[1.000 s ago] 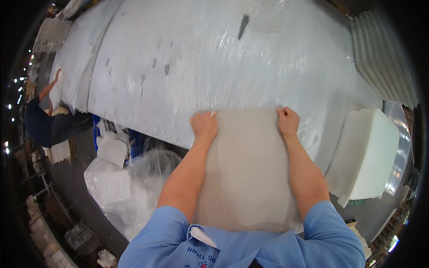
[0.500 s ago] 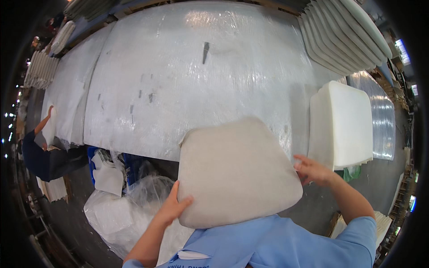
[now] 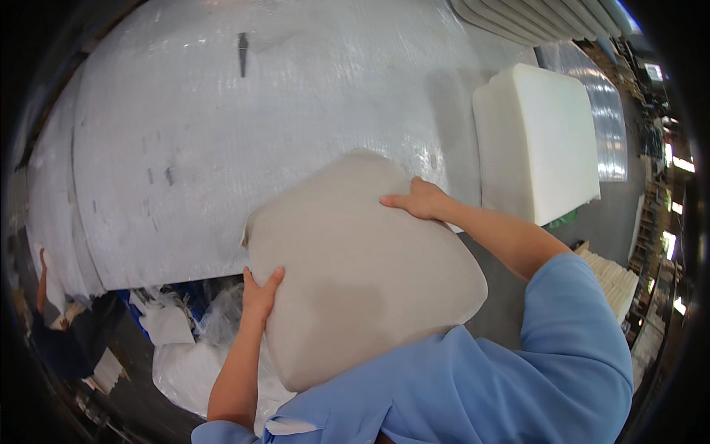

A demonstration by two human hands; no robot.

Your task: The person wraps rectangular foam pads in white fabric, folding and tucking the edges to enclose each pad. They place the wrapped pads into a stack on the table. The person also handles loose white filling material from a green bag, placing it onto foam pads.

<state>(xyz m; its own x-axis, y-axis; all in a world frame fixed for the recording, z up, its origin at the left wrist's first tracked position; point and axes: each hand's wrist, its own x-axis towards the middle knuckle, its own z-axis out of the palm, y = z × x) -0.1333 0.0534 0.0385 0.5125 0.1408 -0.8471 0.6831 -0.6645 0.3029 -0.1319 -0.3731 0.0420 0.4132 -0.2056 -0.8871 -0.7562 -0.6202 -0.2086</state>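
Observation:
A beige fabric-covered seat cushion (image 3: 362,251) with rounded corners lies in front of me, its near edge close to my blue shirt and its far corner over the table. My left hand (image 3: 260,296) grips its left edge, thumb lying on the top face and the other fingers partly hidden beyond the rim. On the far right edge, my right hand (image 3: 421,200) holds the cushion with the thumb on top and the fingers over the side. What is under the cushion is hidden.
A plastic-wrapped table (image 3: 296,111) stretches ahead. To its right stands a white foam stack (image 3: 558,140); padded panels (image 3: 532,18) stand at the far right. Below left are a blue crate (image 3: 196,300) with scraps and a clear plastic bag (image 3: 181,381). A co-worker (image 3: 59,348) stands far left.
My right hand has moved from the cushion's right side to its far right edge. My left hand has shifted up along the left edge. The view has swung to the right.

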